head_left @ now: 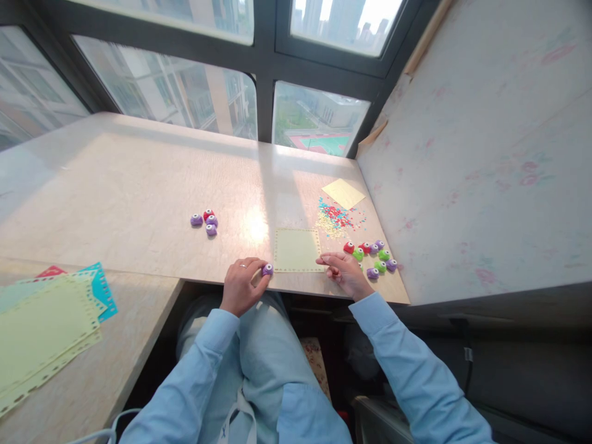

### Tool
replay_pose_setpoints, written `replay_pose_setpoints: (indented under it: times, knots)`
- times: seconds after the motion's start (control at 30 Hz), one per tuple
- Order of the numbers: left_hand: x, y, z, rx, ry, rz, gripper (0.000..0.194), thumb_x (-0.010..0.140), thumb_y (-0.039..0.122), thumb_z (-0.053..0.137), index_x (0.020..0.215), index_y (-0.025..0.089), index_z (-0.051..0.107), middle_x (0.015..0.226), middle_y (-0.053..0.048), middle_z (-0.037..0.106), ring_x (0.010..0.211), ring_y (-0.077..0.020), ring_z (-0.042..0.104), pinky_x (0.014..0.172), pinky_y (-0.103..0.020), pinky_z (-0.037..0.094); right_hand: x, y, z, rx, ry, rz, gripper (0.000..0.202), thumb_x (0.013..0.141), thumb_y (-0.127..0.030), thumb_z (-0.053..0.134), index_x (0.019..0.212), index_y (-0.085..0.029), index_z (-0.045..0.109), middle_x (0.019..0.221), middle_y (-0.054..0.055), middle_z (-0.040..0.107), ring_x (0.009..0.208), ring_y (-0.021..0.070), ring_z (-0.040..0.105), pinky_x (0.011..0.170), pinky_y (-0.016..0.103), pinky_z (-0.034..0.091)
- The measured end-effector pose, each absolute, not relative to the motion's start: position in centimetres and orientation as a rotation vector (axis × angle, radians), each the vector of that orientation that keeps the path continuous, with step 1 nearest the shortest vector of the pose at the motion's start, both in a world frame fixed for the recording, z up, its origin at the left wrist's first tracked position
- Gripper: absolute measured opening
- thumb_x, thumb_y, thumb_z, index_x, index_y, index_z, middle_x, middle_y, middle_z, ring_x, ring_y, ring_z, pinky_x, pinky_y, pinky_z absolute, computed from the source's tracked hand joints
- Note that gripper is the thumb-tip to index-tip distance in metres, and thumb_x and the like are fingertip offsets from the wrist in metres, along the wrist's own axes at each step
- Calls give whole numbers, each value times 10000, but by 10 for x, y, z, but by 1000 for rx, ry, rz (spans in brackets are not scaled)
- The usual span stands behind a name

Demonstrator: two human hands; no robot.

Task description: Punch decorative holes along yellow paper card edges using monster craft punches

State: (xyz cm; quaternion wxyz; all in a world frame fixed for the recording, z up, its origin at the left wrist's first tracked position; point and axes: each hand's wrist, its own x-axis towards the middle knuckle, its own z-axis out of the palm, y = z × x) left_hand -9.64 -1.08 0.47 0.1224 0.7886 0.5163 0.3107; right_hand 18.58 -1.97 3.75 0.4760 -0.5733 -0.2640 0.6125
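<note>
Pale marbled tabletop [139, 185]: runs below a dark-framed window, with a lower side section at its left end.

Stack of pale yellow paper sheets with punched borders [41, 333]: lies on the lower side section, well to the left of the square card, over a turquoise sheet [104, 290] and a red sheet [50, 271].

Pale yellow square paper card with a punched border [296, 250]: lies flat at the near edge of the tabletop, between the two hands.

Plain yellow paper sheet [343, 193]: beyond the square card and to its right, near the wall.

Scatter of small red, blue and yellow paper punchings [335, 219]: between the plain sheet and the square card.

Left hand [241, 285]: just left of the square card, resting on the tabletop edge. Fingers curled around a small purple round paper punch [267, 269], which sits touching the card's near left corner.

Right hand [345, 271]: just right of the square card. Fingers bent, tips at the card's near right corner; whether they pinch the card or only rest on it cannot be told.

Cluster of red, green and purple punches [372, 256]: right of the square card, just beyond the right hand.

Group of three purple punches and one red punch [206, 221]: beyond the square card and to its left, well apart from both hands.
</note>
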Motion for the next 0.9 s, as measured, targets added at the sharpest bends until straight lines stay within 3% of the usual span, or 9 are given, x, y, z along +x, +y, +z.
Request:
replay_pose_setpoints:
  times: [0.53, 0.9]
  knots:
    - [-96, -11, 4, 2307, 1497, 945, 163, 871, 321, 597, 983, 229, 671, 1047, -47, 702, 963, -233, 609, 854, -385, 455, 182, -22, 34, -1445, -680, 1433, 363, 579, -368, 820, 787, -126, 647, 815, 90, 727, 432, 43, 473, 348, 142, 175]
    - [-95, -11, 5, 2296, 1504, 926, 173, 879, 335, 583, 982, 228, 672, 1049, -55, 704, 964, -240, 614, 850, -390, 455, 187, -22, 32, -1353, -650, 1488, 387, 606, -349, 851, 862, -116, 678, 931, 132, 731, 581, 98, 622, 402, 145, 347]
